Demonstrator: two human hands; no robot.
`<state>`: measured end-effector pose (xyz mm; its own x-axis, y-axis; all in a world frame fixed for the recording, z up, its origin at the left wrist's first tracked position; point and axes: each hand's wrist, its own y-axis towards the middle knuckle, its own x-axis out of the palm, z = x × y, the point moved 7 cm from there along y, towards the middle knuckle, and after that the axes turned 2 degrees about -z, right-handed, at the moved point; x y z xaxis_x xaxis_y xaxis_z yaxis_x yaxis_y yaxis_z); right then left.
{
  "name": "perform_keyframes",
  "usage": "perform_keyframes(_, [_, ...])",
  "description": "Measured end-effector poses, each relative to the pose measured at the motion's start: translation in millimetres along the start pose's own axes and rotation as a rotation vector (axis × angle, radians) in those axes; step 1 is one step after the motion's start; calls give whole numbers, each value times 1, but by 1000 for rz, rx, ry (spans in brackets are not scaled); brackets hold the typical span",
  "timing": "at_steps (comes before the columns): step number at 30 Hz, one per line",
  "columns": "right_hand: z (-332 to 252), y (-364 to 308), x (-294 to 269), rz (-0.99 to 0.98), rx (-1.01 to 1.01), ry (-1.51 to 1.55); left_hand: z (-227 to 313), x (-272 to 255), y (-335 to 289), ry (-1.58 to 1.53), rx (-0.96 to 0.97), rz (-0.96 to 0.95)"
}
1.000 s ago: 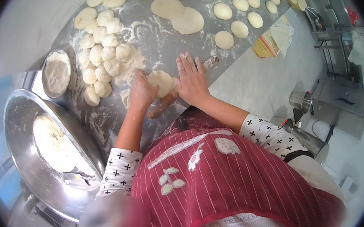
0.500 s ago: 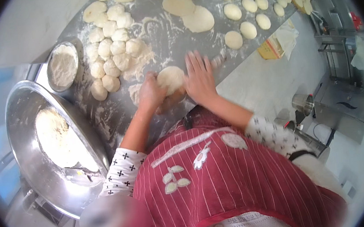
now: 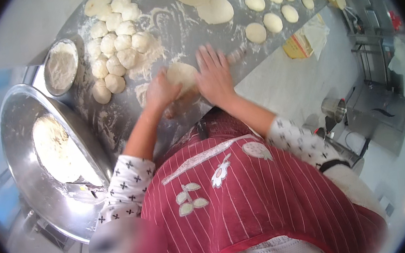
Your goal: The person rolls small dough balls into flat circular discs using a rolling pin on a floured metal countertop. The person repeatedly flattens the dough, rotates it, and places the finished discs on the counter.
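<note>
A flattened round of dough [image 3: 182, 76] lies on the floured grey table, between my hands. My left hand [image 3: 161, 91] has its fingers curled on the round's left edge. Flat and outstretched, my right hand [image 3: 214, 76] presses on a rolling pin [image 3: 237, 55], whose ends show on either side of the palm. The pin's middle is hidden under that hand. To the left of the round, several floured dough balls [image 3: 126, 58] sit clustered in loose flour.
At left are a small bowl of flour [image 3: 60, 67] and a large steel basin [image 3: 20, 180] with flour inside. Rolled dough rounds [image 3: 215, 9] and smaller dough discs [image 3: 254, 2] lie farther back. A yellow-and-white bag [image 3: 298, 45] is beyond the table's right edge.
The whole view has shifted, so things sit slightly higher and farther left. Both hands stay at the dough round, the right one still flat on the rolling pin.
</note>
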<state>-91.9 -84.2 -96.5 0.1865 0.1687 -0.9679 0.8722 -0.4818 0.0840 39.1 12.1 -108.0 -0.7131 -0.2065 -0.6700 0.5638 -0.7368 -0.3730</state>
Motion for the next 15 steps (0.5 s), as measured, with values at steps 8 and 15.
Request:
perform_keyframes(8, [-13, 57, 19, 76, 9, 88, -3, -10, 60, 239, 337, -26])
perform_keyframes(15, [-4, -24, -6, -57, -33, -12, -19, -3, 9, -37, -84, -47])
